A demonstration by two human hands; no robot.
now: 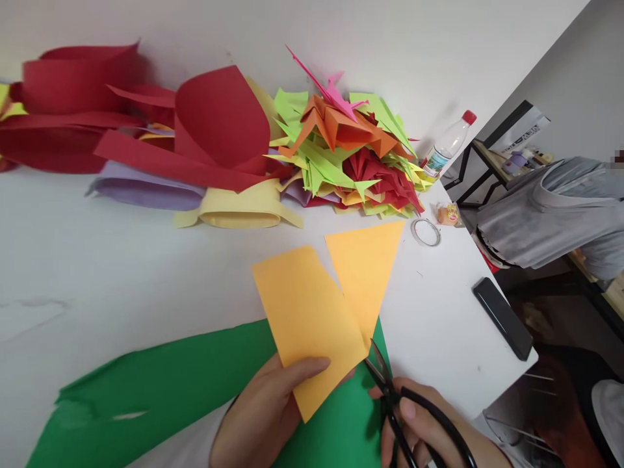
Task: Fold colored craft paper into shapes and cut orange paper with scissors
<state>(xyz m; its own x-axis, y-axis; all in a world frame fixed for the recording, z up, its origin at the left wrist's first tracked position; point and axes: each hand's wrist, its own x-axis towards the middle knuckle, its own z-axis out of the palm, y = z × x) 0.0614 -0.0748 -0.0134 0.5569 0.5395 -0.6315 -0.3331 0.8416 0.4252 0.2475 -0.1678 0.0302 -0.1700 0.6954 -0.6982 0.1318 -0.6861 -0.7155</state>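
Observation:
My left hand (273, 403) pinches a yellow-orange sheet of paper (312, 312), thumb on top and fingers beneath. A long cut splits the sheet, and a triangular flap (368, 266) leans away to the right, meeting the main piece only near the lower corner, if at all. In my right hand (424, 416) is a pair of scissors (385, 383) with black handles. Their blades are parted, with the tips at that lower corner. Under both hands lies a large green sheet (170, 370), partly hidden by my arms.
Red paper rolls (219, 123) and a heap of folded coloured paper (346, 149) line the wall. On the right are a bottle (446, 146), a tape roll (426, 232), a small packet (447, 214) and a black case (502, 318). A person in grey (536, 208) is beyond the table edge.

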